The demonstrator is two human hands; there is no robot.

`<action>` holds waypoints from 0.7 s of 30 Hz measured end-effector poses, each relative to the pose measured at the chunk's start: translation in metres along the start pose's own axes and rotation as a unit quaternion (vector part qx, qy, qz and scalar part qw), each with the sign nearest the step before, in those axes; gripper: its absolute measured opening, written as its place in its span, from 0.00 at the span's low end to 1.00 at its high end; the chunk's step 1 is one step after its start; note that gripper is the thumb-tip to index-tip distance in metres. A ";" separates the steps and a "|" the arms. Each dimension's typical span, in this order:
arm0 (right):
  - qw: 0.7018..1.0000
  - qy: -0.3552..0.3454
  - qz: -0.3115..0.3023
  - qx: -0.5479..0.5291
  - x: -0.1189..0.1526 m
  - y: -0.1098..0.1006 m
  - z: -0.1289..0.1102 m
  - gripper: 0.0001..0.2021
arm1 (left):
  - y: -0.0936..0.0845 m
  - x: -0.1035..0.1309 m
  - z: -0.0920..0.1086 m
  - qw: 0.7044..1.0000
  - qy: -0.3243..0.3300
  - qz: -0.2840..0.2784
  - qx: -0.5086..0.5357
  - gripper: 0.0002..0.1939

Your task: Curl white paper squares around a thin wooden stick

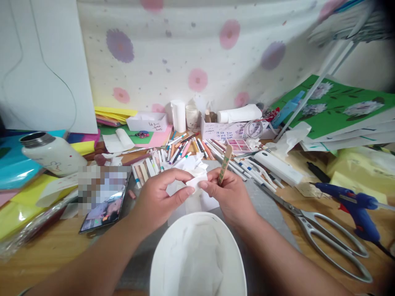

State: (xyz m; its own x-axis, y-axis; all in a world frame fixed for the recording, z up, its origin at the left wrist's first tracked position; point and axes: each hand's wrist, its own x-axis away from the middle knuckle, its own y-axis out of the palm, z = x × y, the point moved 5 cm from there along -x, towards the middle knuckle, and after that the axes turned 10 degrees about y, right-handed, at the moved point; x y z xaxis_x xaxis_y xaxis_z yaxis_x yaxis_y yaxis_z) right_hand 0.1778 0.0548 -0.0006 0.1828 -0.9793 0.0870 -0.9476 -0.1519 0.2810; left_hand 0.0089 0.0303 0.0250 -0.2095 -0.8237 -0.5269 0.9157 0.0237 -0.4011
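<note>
My left hand (168,190) pinches a small piece of white paper (196,181) between thumb and fingers. On its other side, my right hand (228,191) grips the same paper by thumb and fingertip. A flat wooden stick (226,163) with green print stands up from between the fingers of my right hand. Crumpled white paper (199,164) shows just behind the held piece. Below both hands, a white oval container (156,267) stands close to me, its inside facing up.
Many markers (188,148) lie spread behind my hands. Large scissors (317,230) and a blue glue gun (354,205) lie at the right. At the left are a phone (108,209) and a white bottle (52,154). A grey cutting mat (274,222) covers the table middle.
</note>
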 end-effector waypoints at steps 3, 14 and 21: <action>1.000 -0.002 -0.013 -0.005 0.002 0.002 0.000 0.14 | 0.003 0.000 0.004 1.000 -0.008 -0.014 0.006 0.07; 0.997 -0.008 -0.072 0.023 0.012 0.009 -0.008 0.13 | -0.007 0.000 0.007 0.999 -0.018 0.031 0.017 0.05; 0.995 -0.005 -0.087 0.050 0.014 0.011 -0.008 0.09 | -0.006 0.000 0.017 0.992 0.090 0.029 0.085 0.09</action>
State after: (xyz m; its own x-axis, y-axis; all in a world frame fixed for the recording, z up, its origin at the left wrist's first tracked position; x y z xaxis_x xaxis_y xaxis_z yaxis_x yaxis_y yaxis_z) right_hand 0.1724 0.0402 0.0117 0.3445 -0.9381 0.0359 -0.9233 -0.3316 0.1939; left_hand 0.0094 0.0209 0.0400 -0.1984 -0.7085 -0.6772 0.9693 -0.0395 -0.2426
